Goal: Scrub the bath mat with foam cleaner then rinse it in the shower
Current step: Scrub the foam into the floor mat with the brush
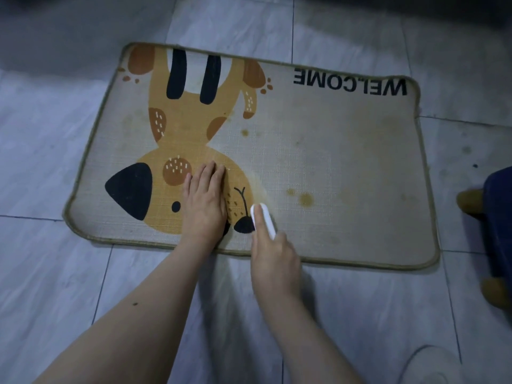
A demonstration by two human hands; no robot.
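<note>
A beige bath mat (346,151) with a yellow cartoon dog and the word WELCOME lies flat on the tiled floor, printed upside down from where I look. Brownish stains (305,199) dot its middle. My left hand (205,206) presses flat on the dog's face with straight fingers. My right hand (273,254) grips a white brush (264,220) by its handle, with my index finger along its back. The brush's head rests on the mat beside the dog's black nose.
Grey marbled floor tiles (55,162) surround the mat. A dark blue stool with tan feet (496,217) stands at the right edge. A pale rounded object (432,364) sits at the lower right corner. Dark shadow covers the top of the view.
</note>
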